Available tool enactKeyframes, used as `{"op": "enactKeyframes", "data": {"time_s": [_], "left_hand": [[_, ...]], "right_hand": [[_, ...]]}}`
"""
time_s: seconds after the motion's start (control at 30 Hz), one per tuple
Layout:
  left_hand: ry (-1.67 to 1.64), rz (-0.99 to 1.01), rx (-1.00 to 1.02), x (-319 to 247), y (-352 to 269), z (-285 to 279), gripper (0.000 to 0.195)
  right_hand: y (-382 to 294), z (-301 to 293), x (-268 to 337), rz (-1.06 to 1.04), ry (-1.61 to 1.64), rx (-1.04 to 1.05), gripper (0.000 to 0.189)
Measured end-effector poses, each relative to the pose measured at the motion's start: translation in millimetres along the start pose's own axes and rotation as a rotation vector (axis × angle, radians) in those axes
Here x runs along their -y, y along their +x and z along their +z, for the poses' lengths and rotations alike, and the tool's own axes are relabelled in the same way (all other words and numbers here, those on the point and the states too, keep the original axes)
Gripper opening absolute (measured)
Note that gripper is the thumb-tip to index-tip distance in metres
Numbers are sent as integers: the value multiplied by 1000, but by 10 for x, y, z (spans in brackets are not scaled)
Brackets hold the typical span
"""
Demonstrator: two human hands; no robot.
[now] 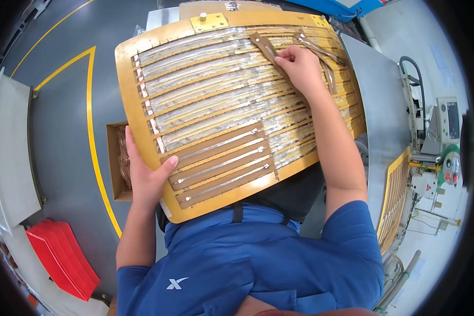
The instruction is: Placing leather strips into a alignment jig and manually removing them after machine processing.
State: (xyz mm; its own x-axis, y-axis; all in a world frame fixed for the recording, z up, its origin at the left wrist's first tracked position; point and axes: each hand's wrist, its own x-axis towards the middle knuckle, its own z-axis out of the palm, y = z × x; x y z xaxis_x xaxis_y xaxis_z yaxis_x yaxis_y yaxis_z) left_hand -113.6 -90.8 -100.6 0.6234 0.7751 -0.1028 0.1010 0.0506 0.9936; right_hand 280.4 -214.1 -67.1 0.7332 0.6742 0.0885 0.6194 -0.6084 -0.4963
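Observation:
A slotted yellow-brown template board [237, 201] lies tilted before me, its near edge by my waist. My left hand [150, 173] grips its left edge, with the thumb on top near a brown zipper. Three brown zippers with metal teeth [221, 164] lie flat in slots at the board's lower left. At the upper right, my right hand [300, 65] pinches a loose brown zipper [266, 47] between thumb and fingers. More loose brown zippers [320, 49] lie just beyond that hand. Clear tape-like film covers many of the other slots.
An open cardboard box [114, 166] with plastic-wrapped contents stands left of the board. Red bins [63, 256] sit at the lower left. On the right, a grey table [383, 98] bears another slotted board [395, 201] beside a machine with a control panel [449, 118].

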Motion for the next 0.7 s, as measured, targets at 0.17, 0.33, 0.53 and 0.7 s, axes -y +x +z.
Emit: {"op": "enactKeyframes", "data": {"time_s": [0.17,0.33,0.53,0.7], "left_hand": [[-27,2,9,50,-26,-27,115],[-75,17,58,-10,-1,28,114],[-114,-1,60,31,2,-24,114],[-52,7,64,58,-10,-52,116]], "right_hand": [[-148,-10,71,-53,203,-7,16],[-356,37,350,-7,441,204,13],[-188,91,490,-18,-154,-119,21],[-189,-35,451,-119,-129,-384,20]]}}
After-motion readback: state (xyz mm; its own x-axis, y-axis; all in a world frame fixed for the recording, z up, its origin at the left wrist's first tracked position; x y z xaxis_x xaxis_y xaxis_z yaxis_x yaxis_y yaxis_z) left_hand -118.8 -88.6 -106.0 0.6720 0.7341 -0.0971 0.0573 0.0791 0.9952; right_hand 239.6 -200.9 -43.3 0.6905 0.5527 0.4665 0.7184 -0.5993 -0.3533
